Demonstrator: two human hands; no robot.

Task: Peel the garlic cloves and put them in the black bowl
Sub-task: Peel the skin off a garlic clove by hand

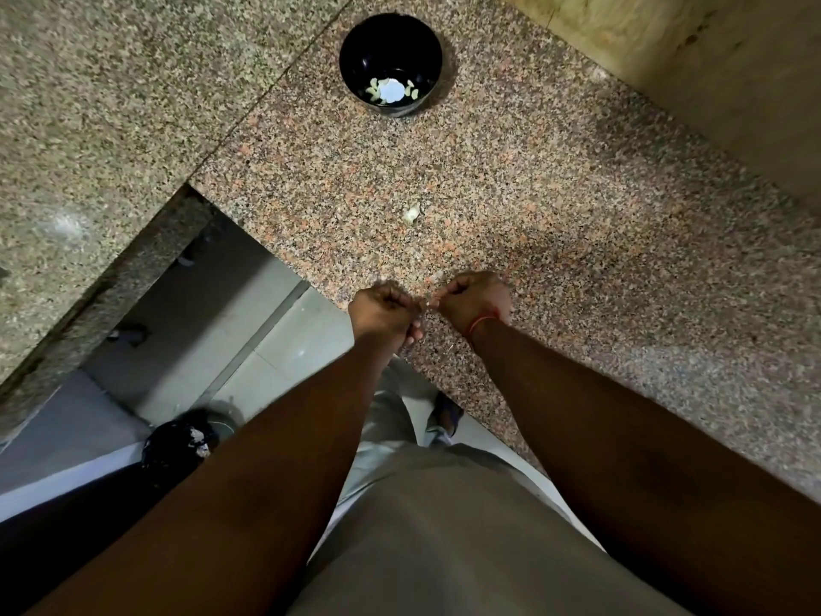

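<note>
Standing at the granite counter (555,224), both hands out over its near edge. My left hand (384,311) and right hand (477,300) are curled, knuckles up, fingertips meeting between them on a small pale scrap, which I take to be the clove in work (427,303). It is blurred and mostly hidden; can't tell whether it's clove or loose skin, nor how much skin is left.

Step in hand, as I judge it: stripping skin from one clove.

Black bowl (391,60) sits well ahead of me at the far side of the counter, several peeled cloves (377,92) lying in its bottom. One more clove (411,212) lies alone on the stone, between hands and bowl.

Next: finish the peel, then a long reach forward to drop it in. Then the loose one.
</note>
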